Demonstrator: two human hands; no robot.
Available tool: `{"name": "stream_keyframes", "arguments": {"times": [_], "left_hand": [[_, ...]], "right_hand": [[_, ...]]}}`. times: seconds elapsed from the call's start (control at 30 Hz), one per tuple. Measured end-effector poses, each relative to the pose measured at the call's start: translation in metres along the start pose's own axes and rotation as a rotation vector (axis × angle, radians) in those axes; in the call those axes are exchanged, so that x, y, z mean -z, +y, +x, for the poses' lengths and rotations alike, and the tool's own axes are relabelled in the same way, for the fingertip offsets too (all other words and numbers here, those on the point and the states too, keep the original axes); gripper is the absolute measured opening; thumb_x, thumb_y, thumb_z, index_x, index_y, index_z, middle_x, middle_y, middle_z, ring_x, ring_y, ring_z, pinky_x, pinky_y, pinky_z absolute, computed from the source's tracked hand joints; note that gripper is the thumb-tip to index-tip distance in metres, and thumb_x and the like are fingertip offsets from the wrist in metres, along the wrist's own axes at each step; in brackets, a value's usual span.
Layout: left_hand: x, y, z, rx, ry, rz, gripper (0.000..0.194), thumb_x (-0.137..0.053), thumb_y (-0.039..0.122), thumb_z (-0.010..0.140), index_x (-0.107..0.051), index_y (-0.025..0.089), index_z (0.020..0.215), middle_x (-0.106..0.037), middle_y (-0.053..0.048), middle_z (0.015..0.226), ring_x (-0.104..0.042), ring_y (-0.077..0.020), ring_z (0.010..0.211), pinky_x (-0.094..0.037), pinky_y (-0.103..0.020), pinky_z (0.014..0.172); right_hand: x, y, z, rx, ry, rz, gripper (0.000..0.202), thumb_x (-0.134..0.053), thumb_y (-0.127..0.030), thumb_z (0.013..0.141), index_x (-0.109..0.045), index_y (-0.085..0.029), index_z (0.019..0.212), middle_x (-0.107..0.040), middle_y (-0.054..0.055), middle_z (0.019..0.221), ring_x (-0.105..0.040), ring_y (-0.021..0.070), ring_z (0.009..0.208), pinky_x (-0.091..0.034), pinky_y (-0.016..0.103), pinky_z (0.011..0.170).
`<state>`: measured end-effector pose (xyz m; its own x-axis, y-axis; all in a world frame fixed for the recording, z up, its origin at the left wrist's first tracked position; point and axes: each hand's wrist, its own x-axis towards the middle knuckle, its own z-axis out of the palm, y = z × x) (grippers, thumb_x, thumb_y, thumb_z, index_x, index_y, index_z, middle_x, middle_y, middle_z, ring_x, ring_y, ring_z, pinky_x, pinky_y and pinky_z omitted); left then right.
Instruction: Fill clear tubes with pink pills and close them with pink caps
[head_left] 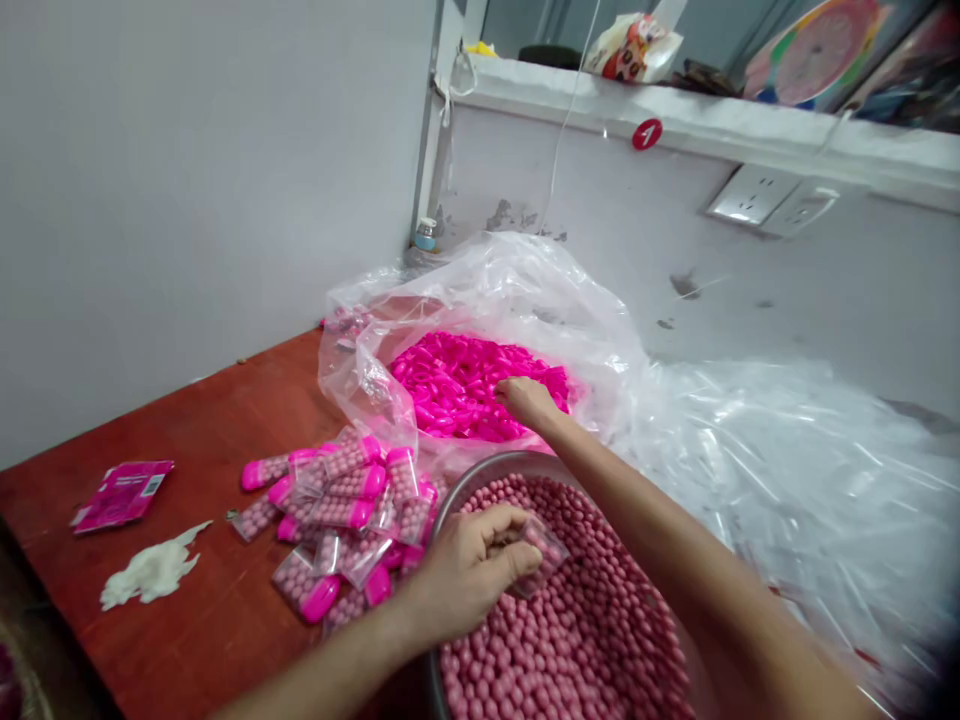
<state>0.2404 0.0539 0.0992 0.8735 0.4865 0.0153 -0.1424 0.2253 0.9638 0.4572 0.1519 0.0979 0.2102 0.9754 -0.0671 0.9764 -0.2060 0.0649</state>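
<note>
My left hand (480,560) is closed around a small clear plastic case (546,558) with pink beads inside, held above a round basin (450,505). Loose pink beads (570,640) fill that basin. Farther back, my right hand (529,400) reaches into a clear plastic bag (600,320) of bright pink plastic caps (457,385). Its fingers are pinched together at the heap, and what lies between them is too small to make out. Left of the basin lies a pile of bead-filled cases (349,485) with pink caps on.
On the red tabletop (217,420) lie a pink packet (124,495) and a crumpled white scrap (154,570). Clear plastic sheeting (787,480) covers the right side. Behind stands a wall with sockets (754,193) below a ledge (675,120) holding several items.
</note>
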Motion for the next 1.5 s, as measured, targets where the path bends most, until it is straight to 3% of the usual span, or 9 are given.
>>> {"name": "stream_keyframes", "arguments": {"times": [0.17,0.33,0.43,0.63,0.83,0.9,1.1,1.27,1.5], "left_hand": [[0.002,0.000,0.001,-0.039,0.065,0.111,0.018,-0.050,0.019,0.077,-0.061,0.016,0.090,-0.063,-0.003,0.086,-0.056,-0.0153,0.079,-0.043,-0.024,0.069],[0.004,0.000,0.001,-0.070,0.139,0.162,0.020,-0.051,0.019,0.076,-0.061,0.017,0.093,-0.063,-0.002,0.085,-0.057,-0.0153,0.079,-0.043,-0.024,0.071],[0.004,-0.004,0.002,-0.086,0.166,0.100,0.021,-0.049,0.023,0.078,-0.060,0.016,0.094,-0.063,-0.004,0.088,-0.057,-0.0159,0.080,-0.045,-0.026,0.072],[0.005,-0.011,0.005,-0.090,0.230,-0.073,0.022,-0.049,0.030,0.079,-0.055,0.016,0.095,-0.059,-0.004,0.095,-0.056,-0.0168,0.087,-0.046,-0.029,0.076],[0.002,-0.005,-0.001,-0.118,0.089,-0.023,0.023,-0.051,0.028,0.079,-0.057,0.013,0.096,-0.059,-0.005,0.094,-0.055,-0.0177,0.089,-0.044,-0.031,0.080],[0.000,-0.003,-0.003,-0.135,0.050,0.048,0.024,-0.050,0.027,0.079,-0.058,0.014,0.097,-0.060,-0.005,0.095,-0.055,-0.0176,0.088,-0.044,-0.030,0.080],[-0.003,-0.007,-0.004,-0.182,0.057,0.364,0.023,-0.049,0.025,0.079,-0.061,0.016,0.097,-0.063,-0.004,0.097,-0.056,-0.0179,0.090,-0.042,-0.028,0.082],[-0.004,-0.007,-0.008,-0.212,0.084,0.517,0.022,-0.050,0.023,0.078,-0.062,0.016,0.095,-0.064,-0.004,0.092,-0.057,-0.0173,0.086,-0.043,-0.026,0.079],[-0.007,-0.004,-0.017,-0.333,0.037,0.692,0.018,-0.047,0.018,0.081,-0.064,0.017,0.087,-0.063,-0.002,0.076,-0.057,-0.0141,0.073,-0.041,-0.022,0.069]], "right_hand": [[-0.025,-0.005,0.030,-0.101,0.001,-0.007,0.018,-0.048,-0.016,0.075,-0.063,-0.011,0.084,-0.064,0.016,0.087,-0.058,0.0260,0.085,-0.042,0.032,0.068],[-0.014,0.007,0.016,-0.109,0.028,0.069,0.016,-0.054,-0.025,0.072,-0.060,-0.014,0.082,-0.064,0.010,0.083,-0.059,0.0205,0.078,-0.041,0.027,0.062],[0.002,0.015,-0.018,-0.052,0.064,0.279,0.021,-0.056,-0.034,0.072,-0.055,-0.016,0.081,-0.062,0.003,0.073,-0.057,0.0139,0.066,-0.040,0.022,0.055],[0.021,0.001,-0.126,0.093,-0.068,1.198,0.031,-0.070,-0.036,0.060,-0.049,-0.016,0.071,-0.056,-0.003,0.061,-0.052,0.0099,0.052,-0.041,0.023,0.050],[0.019,-0.014,-0.188,0.100,-0.136,1.522,0.019,-0.061,-0.032,0.072,-0.053,-0.015,0.074,-0.060,0.000,0.070,-0.057,0.0108,0.062,-0.047,0.027,0.061],[0.016,-0.011,-0.194,0.078,-0.103,1.526,0.020,-0.059,-0.034,0.074,-0.055,-0.015,0.077,-0.060,0.001,0.074,-0.057,0.0116,0.066,-0.048,0.028,0.063],[0.022,-0.016,-0.211,0.104,0.287,1.267,0.029,-0.057,-0.031,0.076,-0.052,-0.020,0.103,-0.060,0.004,0.095,-0.056,0.0151,0.084,-0.045,0.030,0.075],[0.032,-0.030,-0.221,0.247,0.327,0.760,0.016,-0.049,-0.026,0.081,-0.058,-0.020,0.093,-0.059,0.004,0.086,-0.053,0.0154,0.079,-0.042,0.027,0.070],[0.028,-0.034,-0.228,0.342,0.356,0.534,0.007,-0.049,-0.019,0.080,-0.050,-0.017,0.074,-0.049,0.001,0.067,-0.045,0.0125,0.063,-0.035,0.023,0.056]]}}
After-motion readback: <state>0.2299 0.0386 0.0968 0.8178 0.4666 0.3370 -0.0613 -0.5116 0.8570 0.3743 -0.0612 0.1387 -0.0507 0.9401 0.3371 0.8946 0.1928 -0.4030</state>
